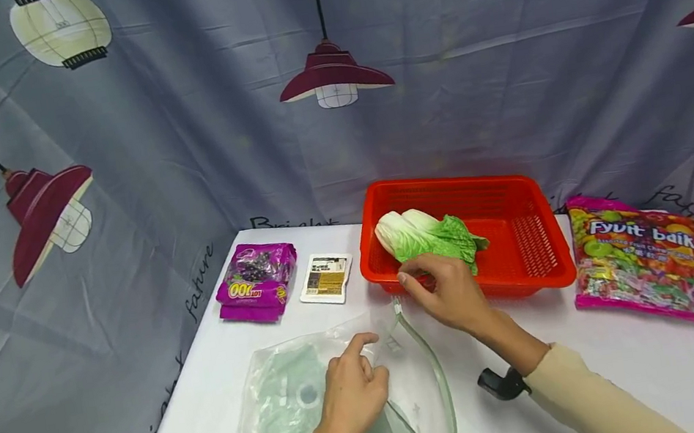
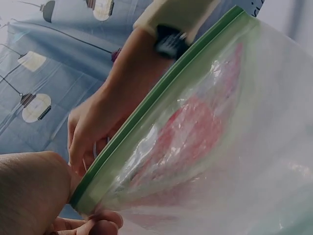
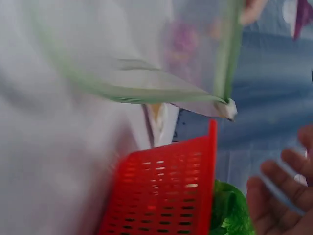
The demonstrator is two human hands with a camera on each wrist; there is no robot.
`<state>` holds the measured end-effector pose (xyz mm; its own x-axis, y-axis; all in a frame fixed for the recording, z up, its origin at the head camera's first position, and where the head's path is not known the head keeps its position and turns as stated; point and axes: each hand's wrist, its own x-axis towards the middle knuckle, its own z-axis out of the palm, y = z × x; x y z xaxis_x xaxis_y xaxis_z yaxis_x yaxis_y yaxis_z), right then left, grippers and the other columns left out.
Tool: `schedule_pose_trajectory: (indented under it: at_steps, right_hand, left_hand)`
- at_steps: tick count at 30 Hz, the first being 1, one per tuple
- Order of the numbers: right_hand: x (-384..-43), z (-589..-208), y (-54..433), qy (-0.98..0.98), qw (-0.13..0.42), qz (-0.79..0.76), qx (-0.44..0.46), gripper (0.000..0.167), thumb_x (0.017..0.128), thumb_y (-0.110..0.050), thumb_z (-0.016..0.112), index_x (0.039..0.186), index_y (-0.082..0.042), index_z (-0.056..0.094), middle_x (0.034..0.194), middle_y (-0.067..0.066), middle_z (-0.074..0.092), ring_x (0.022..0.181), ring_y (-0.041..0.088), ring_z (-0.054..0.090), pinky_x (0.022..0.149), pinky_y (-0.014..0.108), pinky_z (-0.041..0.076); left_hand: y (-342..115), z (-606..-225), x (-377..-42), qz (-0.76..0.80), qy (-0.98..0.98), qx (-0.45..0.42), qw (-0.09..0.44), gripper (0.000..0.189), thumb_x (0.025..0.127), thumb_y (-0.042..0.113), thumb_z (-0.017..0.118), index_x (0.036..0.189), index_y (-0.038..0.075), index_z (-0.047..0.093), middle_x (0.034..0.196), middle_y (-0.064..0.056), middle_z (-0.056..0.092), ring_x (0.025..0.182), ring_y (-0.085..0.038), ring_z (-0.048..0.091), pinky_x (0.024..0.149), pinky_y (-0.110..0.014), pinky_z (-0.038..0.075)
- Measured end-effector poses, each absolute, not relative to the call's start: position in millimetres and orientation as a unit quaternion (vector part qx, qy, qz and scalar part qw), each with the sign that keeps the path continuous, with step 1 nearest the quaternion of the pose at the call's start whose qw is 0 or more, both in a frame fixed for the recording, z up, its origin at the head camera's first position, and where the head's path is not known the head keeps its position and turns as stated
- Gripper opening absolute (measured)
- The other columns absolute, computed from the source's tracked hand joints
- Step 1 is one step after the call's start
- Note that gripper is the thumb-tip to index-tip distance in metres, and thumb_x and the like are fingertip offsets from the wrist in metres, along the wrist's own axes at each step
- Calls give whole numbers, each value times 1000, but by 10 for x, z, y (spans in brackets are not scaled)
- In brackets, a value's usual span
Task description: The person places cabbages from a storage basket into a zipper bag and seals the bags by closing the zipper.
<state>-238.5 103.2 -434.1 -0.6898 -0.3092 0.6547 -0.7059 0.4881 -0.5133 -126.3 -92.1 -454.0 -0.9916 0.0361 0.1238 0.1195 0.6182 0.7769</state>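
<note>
A large clear zip bag (image 1: 290, 380) with a green-edged mouth lies over the front of the table, its mouth gaping. My left hand (image 1: 354, 389) pinches one edge of that mouth, index finger stretched out. In the left wrist view the fingertips (image 2: 105, 220) hold the bag by the green zip strip (image 2: 161, 98). Just past the bag's far corner, my right hand (image 1: 444, 291) hovers at the front rim of the red basket (image 1: 528, 272), fingers loosely bent and holding nothing. A Chinese cabbage (image 1: 423, 235) lies inside the basket, right behind that hand.
Left of the basket lie a purple packet (image 1: 256, 281) and a small white packet (image 1: 327, 278) with a yellow-brown label. A large Fyvit baik candy bag (image 1: 647, 263) lies on the right. A patterned grey curtain (image 1: 241, 128) hangs behind the table.
</note>
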Motion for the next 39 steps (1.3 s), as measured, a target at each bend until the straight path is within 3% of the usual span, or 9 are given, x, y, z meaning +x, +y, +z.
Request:
schedule_pose_trajectory:
  at_steps: [4,10,16,19,22,31,39]
  right_hand:
    - [-2612,-4272,951,-865,254,376,214,18,86,-22,73,97,-8,73,90,4,70,77,21,62,65,38,51]
    - [-2866,-4273,869,-920,231,286,133,34,84,-33,75,108,-10,71,104,12,65,88,31,49,70,44,42]
    - [-3004,-4300,879,-968,105,221,60,64,80,-39,77,133,-11,57,128,23,52,113,45,43,89,61,36]
    - [-3045,-4303,885,-975,40,214,35,78,77,-40,79,142,-12,47,130,25,49,115,48,44,89,68,37]
    - [-3076,-4308,901,-978,9,205,32,84,76,-37,81,146,-13,41,128,26,50,112,50,47,83,68,43]
    - [-3080,-4328,976,-976,58,205,53,76,77,-25,80,145,-17,46,117,22,64,97,45,61,66,57,51]
    - [-2963,-4134,1025,-952,136,261,87,75,79,-21,80,146,-19,47,123,21,62,97,42,61,68,56,49]
  left_hand:
    - [-927,-4555,-1235,-439,-896,-39,48,44,75,3,58,118,8,66,46,13,35,43,-3,34,45,-24,35]
    - [-930,-4583,-1188,-450,-892,-39,40,45,75,3,58,119,7,65,46,13,35,40,-2,32,43,-23,35]
    - [-921,-4596,-1159,-439,-897,-34,40,43,76,5,59,118,10,66,46,13,37,47,-5,38,47,-23,36]
    - [-924,-4600,-1153,-435,-899,-32,39,43,76,5,59,118,11,66,46,14,36,50,-7,40,48,-24,37]
    - [-932,-4600,-1155,-433,-900,-34,42,43,76,5,59,118,10,66,45,14,36,51,-7,40,48,-24,37]
    - [-933,-4595,-1159,-437,-898,-39,39,43,77,5,59,119,9,65,46,14,36,48,-7,39,46,-25,36]
    - [-928,-4583,-1136,-439,-897,-32,43,44,76,4,58,119,8,65,45,13,35,41,-5,34,43,-24,35]
